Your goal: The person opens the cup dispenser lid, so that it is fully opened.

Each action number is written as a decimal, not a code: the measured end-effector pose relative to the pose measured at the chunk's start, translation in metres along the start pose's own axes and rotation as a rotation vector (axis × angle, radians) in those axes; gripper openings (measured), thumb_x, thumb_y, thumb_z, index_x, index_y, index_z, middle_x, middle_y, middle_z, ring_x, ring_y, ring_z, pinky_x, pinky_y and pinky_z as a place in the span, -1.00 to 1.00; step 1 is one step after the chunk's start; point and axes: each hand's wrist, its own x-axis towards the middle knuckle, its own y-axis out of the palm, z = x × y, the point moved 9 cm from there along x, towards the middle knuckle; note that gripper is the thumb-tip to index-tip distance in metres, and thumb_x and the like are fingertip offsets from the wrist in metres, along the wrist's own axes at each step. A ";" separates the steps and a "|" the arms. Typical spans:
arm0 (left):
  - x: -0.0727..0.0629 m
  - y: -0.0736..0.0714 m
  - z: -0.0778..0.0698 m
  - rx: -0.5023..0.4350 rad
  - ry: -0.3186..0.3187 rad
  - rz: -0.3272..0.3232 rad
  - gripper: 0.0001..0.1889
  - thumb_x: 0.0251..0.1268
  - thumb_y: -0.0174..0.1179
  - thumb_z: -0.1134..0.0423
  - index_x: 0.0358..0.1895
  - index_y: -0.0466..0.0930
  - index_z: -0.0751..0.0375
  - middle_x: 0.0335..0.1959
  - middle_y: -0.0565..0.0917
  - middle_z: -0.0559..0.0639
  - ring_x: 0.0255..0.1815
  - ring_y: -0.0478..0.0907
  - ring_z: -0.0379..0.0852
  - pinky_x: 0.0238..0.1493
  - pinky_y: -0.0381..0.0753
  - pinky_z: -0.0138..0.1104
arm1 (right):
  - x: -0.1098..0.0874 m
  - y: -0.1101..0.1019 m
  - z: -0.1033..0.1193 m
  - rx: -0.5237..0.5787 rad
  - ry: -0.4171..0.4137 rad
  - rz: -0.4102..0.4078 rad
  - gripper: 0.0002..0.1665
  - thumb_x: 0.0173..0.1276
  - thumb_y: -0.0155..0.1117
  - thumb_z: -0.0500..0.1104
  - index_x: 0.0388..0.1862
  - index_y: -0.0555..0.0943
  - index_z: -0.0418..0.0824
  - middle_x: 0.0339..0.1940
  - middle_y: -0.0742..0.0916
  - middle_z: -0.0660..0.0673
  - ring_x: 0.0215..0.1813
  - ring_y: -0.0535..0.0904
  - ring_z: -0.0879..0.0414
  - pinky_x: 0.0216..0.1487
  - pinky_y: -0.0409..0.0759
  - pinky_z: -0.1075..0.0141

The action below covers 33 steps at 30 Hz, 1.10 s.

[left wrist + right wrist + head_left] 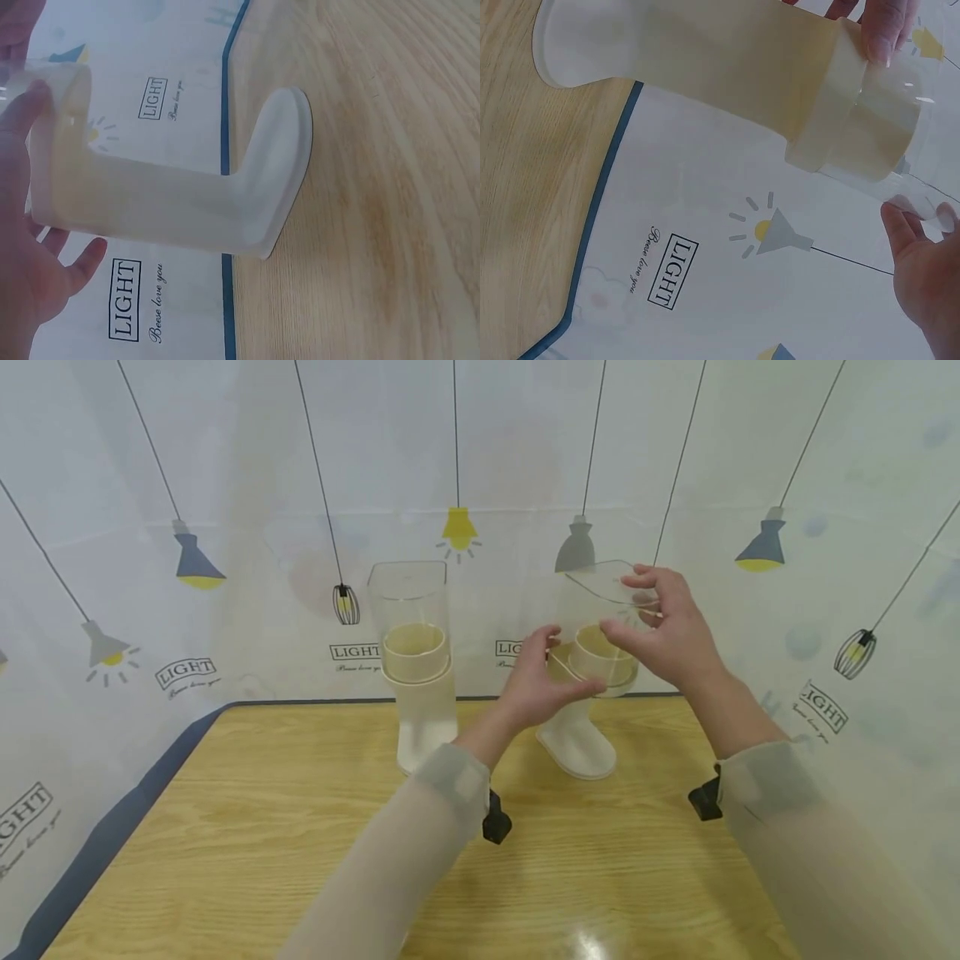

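Note:
A cream, boot-shaped stand [577, 747] stands on the table right of centre, with a clear plastic container [926, 112] fitted round its top. My left hand [532, 685] grips the wide cream collar [829, 97], thumb on the near side. Higher up, my right hand [675, 635] holds the clear container between thumb and curved fingers. The left wrist view shows the foot of the stand resting on the wood. To the left, untouched, is a second boot-shaped stand [426, 718] with its own squarish clear container [408, 589] on top.
The wooden table [285, 852] ends at a dark blue border in front of a pale backdrop [262, 468] printed with hanging lamps and the word LIGHT. A black strap piece [495, 820] hangs at my left wrist, another [705, 797] at my right.

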 end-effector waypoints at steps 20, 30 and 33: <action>-0.019 0.004 -0.002 0.133 0.002 -0.148 0.18 0.07 0.65 -0.35 0.66 0.20 0.03 0.51 0.40 0.04 0.47 0.44 -0.04 0.45 0.61 -0.12 | -0.004 0.002 -0.002 0.090 -0.007 -0.009 -0.17 0.38 0.57 -0.15 0.47 0.32 -0.28 0.73 0.39 -0.09 0.56 0.50 -0.32 0.64 0.44 -0.23; -0.021 0.008 -0.004 0.091 0.061 -0.168 0.17 0.09 0.69 -0.24 0.66 0.17 0.06 0.48 0.36 0.06 0.44 0.38 -0.05 0.42 0.59 -0.12 | -0.006 0.004 -0.001 0.129 -0.001 -0.008 -0.18 0.38 0.59 -0.14 0.47 0.35 -0.17 0.73 0.39 0.01 0.56 0.51 -0.21 0.64 0.46 -0.17; -0.019 0.016 -0.002 -0.035 0.046 -0.137 0.21 0.05 0.74 -0.13 0.66 0.09 0.01 0.52 0.34 0.07 0.46 0.39 -0.04 0.48 0.55 -0.09 | -0.007 0.005 -0.002 0.131 0.004 -0.009 -0.18 0.38 0.59 -0.12 0.48 0.35 -0.12 0.73 0.38 0.05 0.56 0.51 -0.14 0.63 0.49 -0.11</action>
